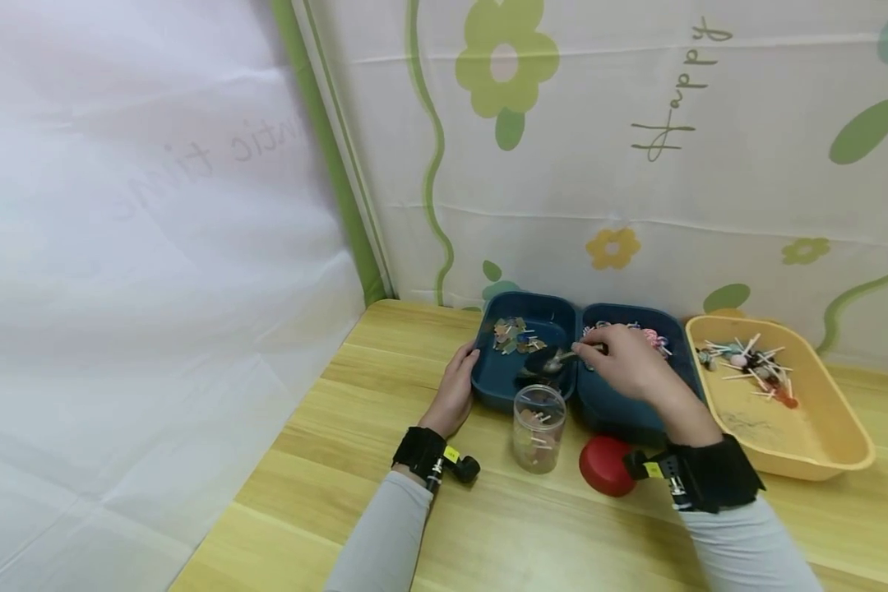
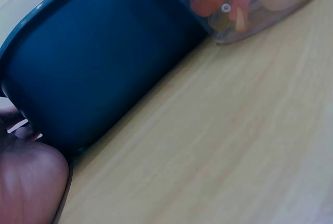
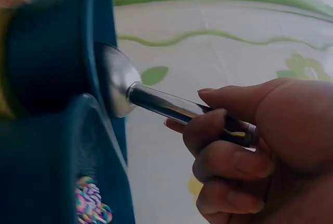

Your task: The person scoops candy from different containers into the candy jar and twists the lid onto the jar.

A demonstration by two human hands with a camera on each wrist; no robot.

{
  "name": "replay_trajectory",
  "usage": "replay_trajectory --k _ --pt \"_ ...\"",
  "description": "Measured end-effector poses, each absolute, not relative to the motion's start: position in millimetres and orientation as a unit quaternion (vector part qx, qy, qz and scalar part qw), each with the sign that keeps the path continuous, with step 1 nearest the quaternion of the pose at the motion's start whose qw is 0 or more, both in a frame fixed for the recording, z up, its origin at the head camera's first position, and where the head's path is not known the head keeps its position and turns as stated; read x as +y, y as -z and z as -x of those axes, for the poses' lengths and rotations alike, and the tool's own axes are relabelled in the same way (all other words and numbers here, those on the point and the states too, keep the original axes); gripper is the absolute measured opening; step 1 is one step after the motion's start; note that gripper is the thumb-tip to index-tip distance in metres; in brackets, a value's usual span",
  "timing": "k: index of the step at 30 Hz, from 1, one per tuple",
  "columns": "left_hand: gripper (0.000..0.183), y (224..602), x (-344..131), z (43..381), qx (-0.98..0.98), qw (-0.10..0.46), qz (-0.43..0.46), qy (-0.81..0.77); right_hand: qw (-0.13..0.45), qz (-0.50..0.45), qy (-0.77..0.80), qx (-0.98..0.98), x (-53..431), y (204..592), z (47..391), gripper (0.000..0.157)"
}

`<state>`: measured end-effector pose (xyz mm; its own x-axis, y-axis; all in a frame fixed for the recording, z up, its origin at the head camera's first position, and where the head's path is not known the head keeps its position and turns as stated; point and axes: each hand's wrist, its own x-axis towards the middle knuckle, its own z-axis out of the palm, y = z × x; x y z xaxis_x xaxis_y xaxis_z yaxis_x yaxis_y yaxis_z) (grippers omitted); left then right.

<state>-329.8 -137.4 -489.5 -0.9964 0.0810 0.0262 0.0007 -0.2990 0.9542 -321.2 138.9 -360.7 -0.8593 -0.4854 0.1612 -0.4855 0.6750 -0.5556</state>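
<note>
Right wrist view: grips scoop (image 3: 165, 104) in curled fingers of right hand (image 3: 244, 159), bowl (image 3: 120, 78) centre-left beyond fingertips; head view: touches leftmost tray (image 1: 494, 398) with left hand (image 1: 453, 393), finger bend unclear.

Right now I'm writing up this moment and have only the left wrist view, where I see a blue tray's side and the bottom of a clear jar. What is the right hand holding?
Observer: The right hand grips a metal scoop.
Operator: Where is the scoop's head?
Observer: Over the left blue tray, just beyond the clear jar.
Operator: I can't see the jar's top. Where is its lid?
Observer: A red lid lies on the table, right of the jar.
</note>
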Motion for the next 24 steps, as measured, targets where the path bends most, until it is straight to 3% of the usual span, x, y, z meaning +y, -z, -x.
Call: replay_trajectory --k 16,24 --pt "0.049 490.6 -138.1 328.2 0.593 0.028 -0.034 -0.804 0.091 -0.184 -0.214 -0.955 118.2 389.6 322.3 0.024" --pt "0.048 489.4 -137.6 327.8 0.598 0.030 -0.037 -0.800 0.067 -0.197 -0.211 -0.955 114.3 398.4 324.1 0.022"
